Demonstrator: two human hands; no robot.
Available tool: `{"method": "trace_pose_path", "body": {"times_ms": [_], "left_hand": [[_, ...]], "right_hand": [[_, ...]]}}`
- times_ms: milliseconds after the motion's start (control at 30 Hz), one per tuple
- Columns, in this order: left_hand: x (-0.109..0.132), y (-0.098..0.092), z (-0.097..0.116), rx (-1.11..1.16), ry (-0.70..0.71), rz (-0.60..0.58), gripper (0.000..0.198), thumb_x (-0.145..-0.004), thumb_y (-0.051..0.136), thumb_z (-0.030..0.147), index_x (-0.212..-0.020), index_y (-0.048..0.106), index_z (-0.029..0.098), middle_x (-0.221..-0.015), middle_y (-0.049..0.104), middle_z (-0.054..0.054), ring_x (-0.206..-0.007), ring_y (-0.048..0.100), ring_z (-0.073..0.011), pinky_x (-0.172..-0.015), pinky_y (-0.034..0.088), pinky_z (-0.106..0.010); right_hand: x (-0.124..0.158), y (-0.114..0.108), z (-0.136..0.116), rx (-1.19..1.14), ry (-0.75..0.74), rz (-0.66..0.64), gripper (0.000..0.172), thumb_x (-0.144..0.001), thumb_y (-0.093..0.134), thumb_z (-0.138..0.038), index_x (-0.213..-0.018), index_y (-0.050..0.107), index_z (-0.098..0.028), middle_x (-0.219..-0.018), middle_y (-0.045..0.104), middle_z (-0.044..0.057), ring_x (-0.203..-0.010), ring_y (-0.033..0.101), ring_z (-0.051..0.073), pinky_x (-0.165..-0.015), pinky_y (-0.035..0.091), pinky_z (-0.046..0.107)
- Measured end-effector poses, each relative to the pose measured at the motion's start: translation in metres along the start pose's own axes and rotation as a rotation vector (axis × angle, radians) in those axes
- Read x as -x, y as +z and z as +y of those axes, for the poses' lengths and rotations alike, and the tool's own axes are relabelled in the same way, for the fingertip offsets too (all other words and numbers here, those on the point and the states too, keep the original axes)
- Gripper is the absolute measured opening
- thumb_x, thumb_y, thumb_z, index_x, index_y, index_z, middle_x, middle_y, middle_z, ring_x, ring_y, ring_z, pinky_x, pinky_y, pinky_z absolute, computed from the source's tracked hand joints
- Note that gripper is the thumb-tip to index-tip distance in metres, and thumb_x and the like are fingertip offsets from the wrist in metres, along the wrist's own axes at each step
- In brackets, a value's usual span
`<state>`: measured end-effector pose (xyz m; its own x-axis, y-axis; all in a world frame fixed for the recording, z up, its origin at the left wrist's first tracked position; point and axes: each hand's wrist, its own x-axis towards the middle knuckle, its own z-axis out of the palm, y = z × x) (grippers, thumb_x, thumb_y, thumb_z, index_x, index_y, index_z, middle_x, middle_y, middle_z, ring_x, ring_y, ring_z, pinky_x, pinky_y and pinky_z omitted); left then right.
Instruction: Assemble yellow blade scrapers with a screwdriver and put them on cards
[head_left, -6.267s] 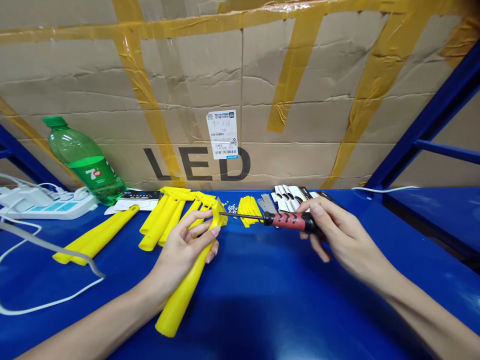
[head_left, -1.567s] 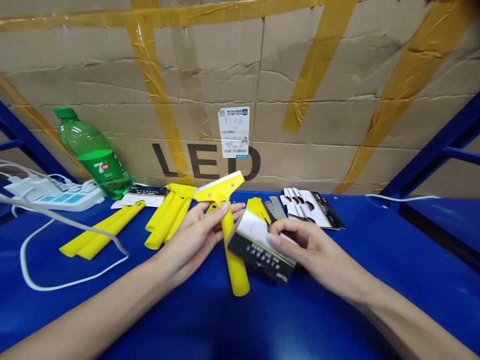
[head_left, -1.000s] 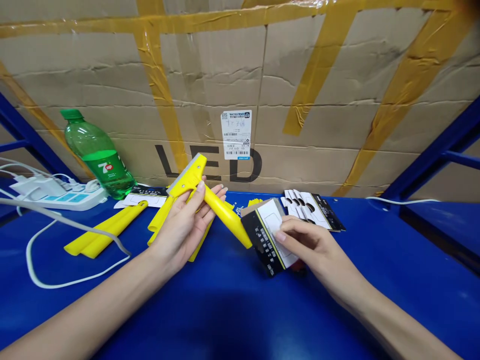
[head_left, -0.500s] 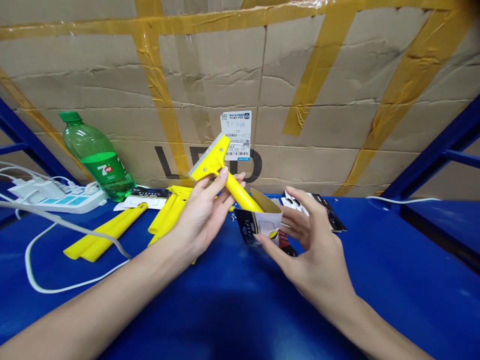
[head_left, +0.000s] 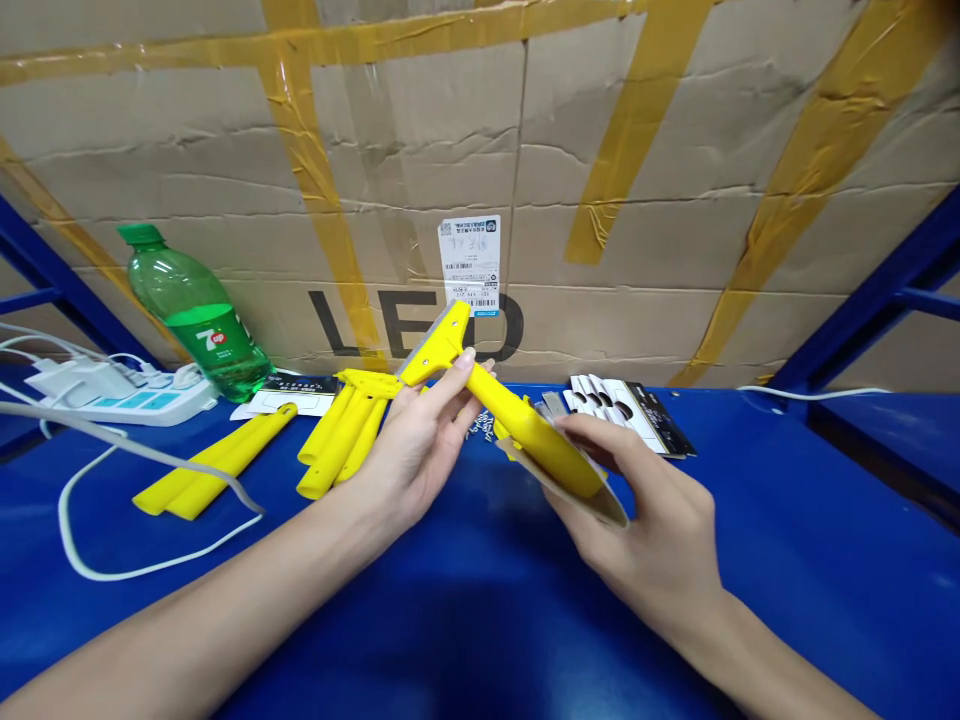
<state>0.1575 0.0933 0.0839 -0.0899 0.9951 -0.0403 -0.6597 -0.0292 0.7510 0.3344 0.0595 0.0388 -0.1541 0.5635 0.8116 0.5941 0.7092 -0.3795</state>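
My left hand grips a yellow plastic scraper at its neck, with the steel-edged head pointing up and away. The scraper's handle slants down to the right, and its end lies against a folded card sleeve held in my right hand. The fingers of my right hand curl over the handle end and the card. The sleeve's printed face is hidden from this angle.
Loose yellow scraper parts and two yellow handles lie on the blue shelf. Printed cards, metal blades and small screws sit behind my hands. A green 7up bottle and white power strip stand left, before a taped cardboard box.
The card sleeve has moved onto the scraper's handle end, and my right hand now wraps both. The scraper has tilted further, its handle slanting down to the right.
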Motion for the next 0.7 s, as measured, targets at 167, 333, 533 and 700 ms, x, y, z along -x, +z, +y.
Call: {"method": "trace_pose_path", "body": {"times_ms": [167, 333, 533, 700], "left_hand": [[-0.004, -0.007, 0.0, -0.058, -0.008, -0.016, 0.03, -0.085, 0.076, 0.016, -0.114, 0.072, 0.019, -0.104, 0.078, -0.005, -0.107, 0.071, -0.0182, -0.099, 0.056, -0.029], [-0.012, -0.009, 0.009, -0.044, -0.133, -0.016, 0.03, -0.097, 0.057, 0.031, -0.117, 0.07, 0.013, -0.109, 0.076, -0.015, -0.106, 0.072, -0.0255, -0.094, 0.06, -0.039], [-0.028, -0.027, 0.032, -0.311, -0.17, -0.101, 0.01, -0.085, 0.069, 0.009, -0.091, 0.077, 0.007, -0.087, 0.077, -0.014, -0.077, 0.073, -0.0164, -0.083, 0.06, -0.025], [-0.034, -0.041, 0.046, -0.624, -0.19, -0.354, 0.012, -0.078, 0.079, 0.014, -0.089, 0.077, 0.008, -0.081, 0.077, -0.015, -0.071, 0.073, -0.0178, -0.07, 0.059, -0.024]], "right_hand": [[0.0, -0.001, 0.004, -0.127, 0.316, -0.016, 0.026, -0.086, 0.074, -0.028, -0.11, 0.067, -0.023, -0.103, 0.077, 0.006, -0.085, 0.074, 0.024, -0.076, 0.061, 0.037], [-0.002, -0.001, 0.016, -0.189, 0.385, -0.034, 0.031, -0.085, 0.076, -0.038, -0.108, 0.063, -0.021, -0.1, 0.077, 0.008, -0.083, 0.074, 0.024, -0.072, 0.061, 0.036], [-0.006, -0.011, 0.032, 0.071, 0.121, -0.077, 0.022, -0.089, 0.071, -0.03, -0.109, 0.069, -0.02, -0.106, 0.078, 0.009, -0.087, 0.075, 0.026, -0.075, 0.061, 0.038], [-0.013, -0.022, 0.036, 0.079, -0.011, -0.169, 0.033, -0.088, 0.072, -0.031, -0.121, 0.07, -0.025, -0.114, 0.078, 0.006, -0.095, 0.075, 0.029, -0.086, 0.059, 0.044]]}}
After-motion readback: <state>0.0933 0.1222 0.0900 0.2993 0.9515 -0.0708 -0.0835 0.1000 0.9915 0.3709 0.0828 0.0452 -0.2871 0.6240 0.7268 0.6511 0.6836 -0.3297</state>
